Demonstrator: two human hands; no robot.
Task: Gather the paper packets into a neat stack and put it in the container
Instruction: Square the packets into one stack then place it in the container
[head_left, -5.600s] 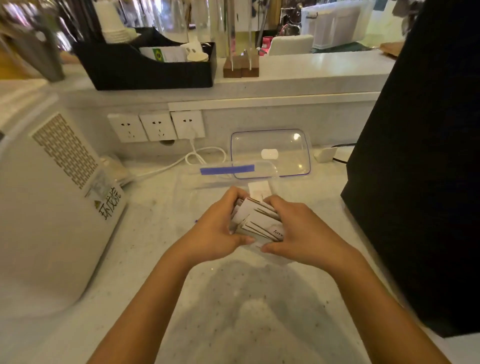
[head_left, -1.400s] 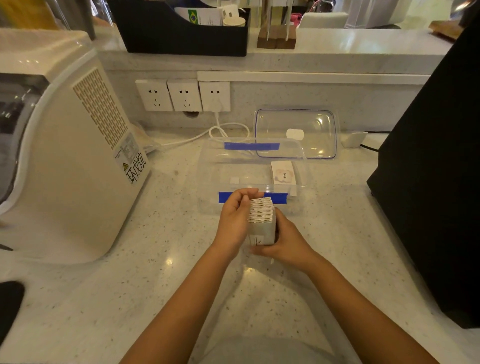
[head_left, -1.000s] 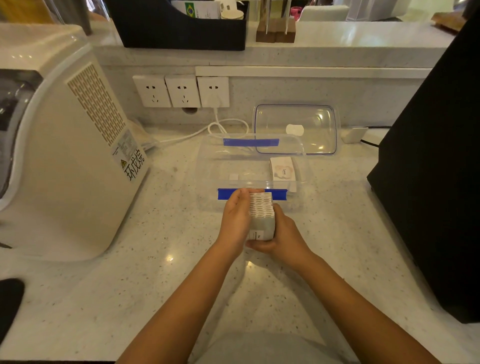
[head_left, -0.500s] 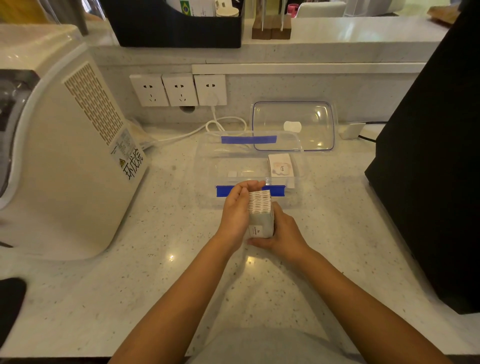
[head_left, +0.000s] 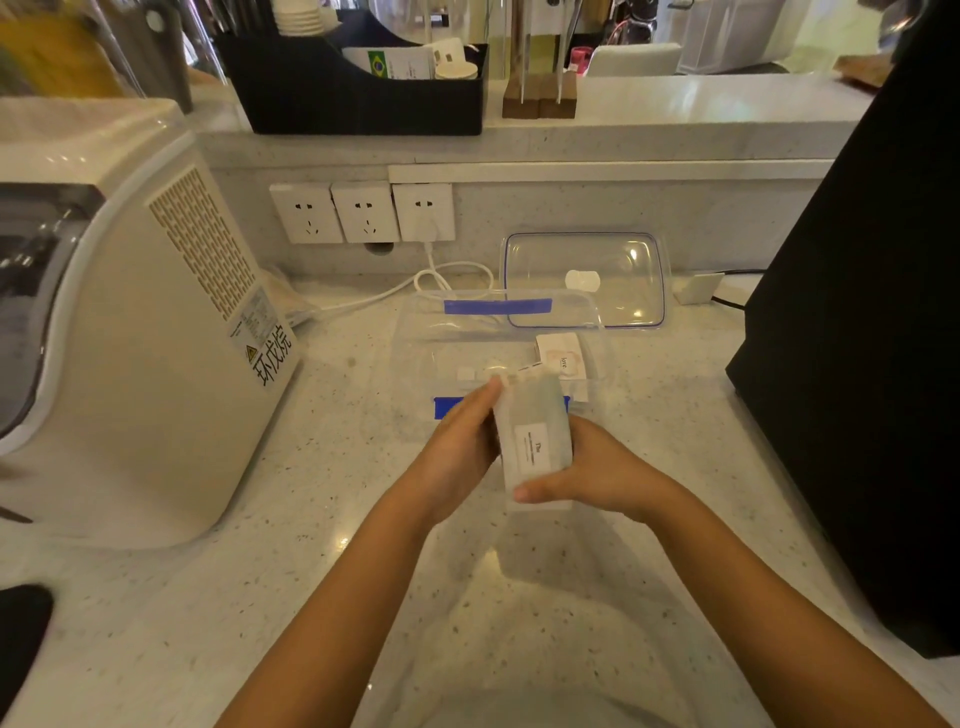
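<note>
Packet stack (head_left: 535, 441) clasped by both hands' fingers (head_left: 493, 387) before clear container (head_left: 498, 348); lid (head_left: 584, 280) behind.

Single view only: we look from a head-worn wide-angle camera, facing forward and down over the desk (head_left: 218, 597). Both forearms enter from the bottom edge, so the hands sit close, near frame centre. Straight lines bow toward the edges. The wall sockets (head_left: 363, 213) and raised ledge (head_left: 675, 124) lie across the top, farther off. No second view to overlap.
</note>
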